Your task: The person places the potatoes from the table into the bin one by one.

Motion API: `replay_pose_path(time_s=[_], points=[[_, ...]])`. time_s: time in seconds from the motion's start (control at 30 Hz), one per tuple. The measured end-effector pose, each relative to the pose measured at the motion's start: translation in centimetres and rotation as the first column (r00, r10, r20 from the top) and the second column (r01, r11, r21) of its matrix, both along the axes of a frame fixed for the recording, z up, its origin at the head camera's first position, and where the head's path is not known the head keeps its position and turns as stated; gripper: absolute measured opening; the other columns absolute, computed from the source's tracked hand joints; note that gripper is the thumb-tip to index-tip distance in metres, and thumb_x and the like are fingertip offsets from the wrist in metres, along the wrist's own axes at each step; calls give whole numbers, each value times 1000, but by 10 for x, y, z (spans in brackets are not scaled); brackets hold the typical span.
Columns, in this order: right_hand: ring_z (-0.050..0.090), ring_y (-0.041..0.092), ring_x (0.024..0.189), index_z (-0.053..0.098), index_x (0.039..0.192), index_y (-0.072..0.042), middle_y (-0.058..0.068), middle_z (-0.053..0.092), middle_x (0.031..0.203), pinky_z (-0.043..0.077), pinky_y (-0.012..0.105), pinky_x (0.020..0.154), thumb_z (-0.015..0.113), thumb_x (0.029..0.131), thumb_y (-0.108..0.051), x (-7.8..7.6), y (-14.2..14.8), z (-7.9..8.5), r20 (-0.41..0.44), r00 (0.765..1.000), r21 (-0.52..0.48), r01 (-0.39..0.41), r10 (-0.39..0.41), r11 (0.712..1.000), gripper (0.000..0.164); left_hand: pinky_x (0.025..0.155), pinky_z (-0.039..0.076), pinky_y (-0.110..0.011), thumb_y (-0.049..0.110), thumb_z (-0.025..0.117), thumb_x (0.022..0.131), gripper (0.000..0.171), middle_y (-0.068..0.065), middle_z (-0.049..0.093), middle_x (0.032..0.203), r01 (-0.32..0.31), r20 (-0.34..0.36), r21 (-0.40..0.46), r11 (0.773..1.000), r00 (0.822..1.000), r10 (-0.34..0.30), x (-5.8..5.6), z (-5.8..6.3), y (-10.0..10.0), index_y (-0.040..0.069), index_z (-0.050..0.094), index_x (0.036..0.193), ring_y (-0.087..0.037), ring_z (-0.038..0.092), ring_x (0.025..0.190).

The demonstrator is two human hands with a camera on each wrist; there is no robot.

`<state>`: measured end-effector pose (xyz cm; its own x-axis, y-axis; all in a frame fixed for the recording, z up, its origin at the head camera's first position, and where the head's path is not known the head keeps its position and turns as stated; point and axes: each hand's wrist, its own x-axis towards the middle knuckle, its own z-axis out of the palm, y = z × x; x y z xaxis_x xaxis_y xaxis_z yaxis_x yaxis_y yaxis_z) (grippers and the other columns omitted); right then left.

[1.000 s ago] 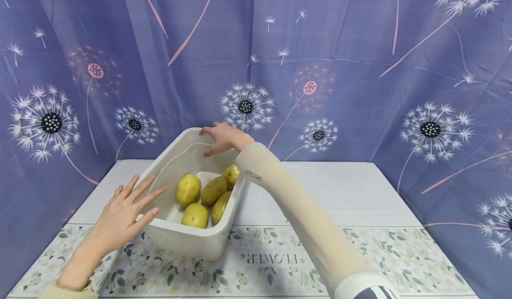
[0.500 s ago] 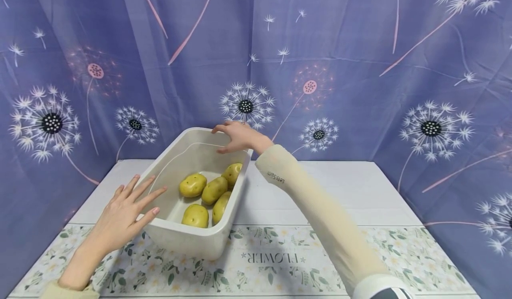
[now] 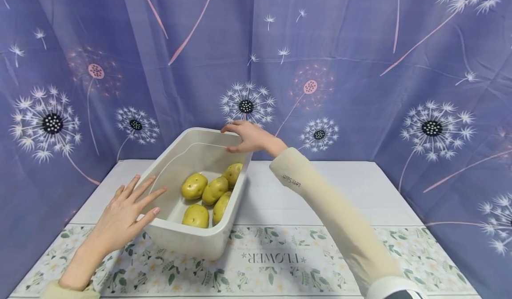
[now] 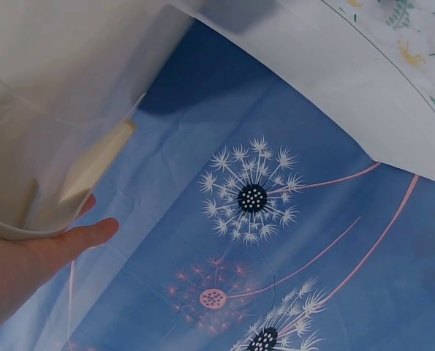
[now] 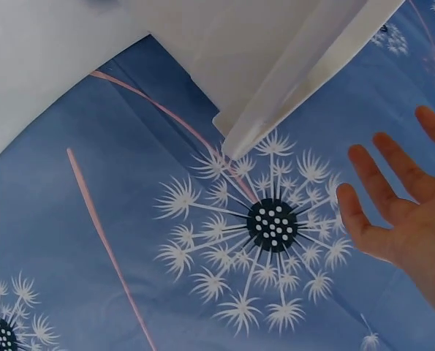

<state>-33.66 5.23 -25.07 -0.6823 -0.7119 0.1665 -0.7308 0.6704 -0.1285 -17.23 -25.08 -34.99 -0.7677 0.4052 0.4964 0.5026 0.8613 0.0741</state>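
Observation:
An off-white plastic bin (image 3: 182, 241) stands tilted slightly to the right on the table, with several yellow potatoes (image 3: 194, 186) lying at its bottom. Spread fingers of my left hand (image 3: 120, 219) rest across the bin's near left rim. The left wrist view has that left hand (image 4: 27, 274) with its thumb along the rim of the bin (image 4: 63, 58). Over the far right corner hovers my right hand (image 3: 254, 137), fingers loosely bent and holding nothing. Seen from the right wrist, the right hand (image 5: 414, 212) is apart from the bin's lip (image 5: 283, 95).
The table has a white cloth (image 3: 316, 192) at the back and a floral strip (image 3: 276, 259) with the word FLOWER in front. A purple dandelion curtain (image 3: 320, 45) encloses the back and both sides.
My right hand has drawn to the right along the bin's far end. The leftmost potato has turned from upright to sideways and shifted slightly right. My left hand has stayed still.

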Motion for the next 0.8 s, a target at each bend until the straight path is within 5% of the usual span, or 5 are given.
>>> replay_pose_path(time_s=[0.47, 0.8], points=[[51, 20, 111, 53, 122, -15, 3, 56, 118, 39, 36, 97, 60, 81, -31, 18, 22, -7, -123, 989, -91, -88, 76, 992, 44, 102, 16, -64, 32, 54, 86, 45, -16, 36, 141, 8, -2, 17, 1000, 1000, -8, -1, 0, 0, 23, 48, 130, -37, 16, 136], [56, 20, 94, 54, 121, -14, 5, 59, 115, 46, 35, 80, 60, 80, -27, 31, 38, -22, -165, 979, -106, -139, 120, 985, 43, 103, 13, -65, 29, 54, 87, 47, -15, 32, 143, 1, 47, 38, 999, 999, -2, 0, -1, -1, 25, 44, 133, -35, 12, 138]])
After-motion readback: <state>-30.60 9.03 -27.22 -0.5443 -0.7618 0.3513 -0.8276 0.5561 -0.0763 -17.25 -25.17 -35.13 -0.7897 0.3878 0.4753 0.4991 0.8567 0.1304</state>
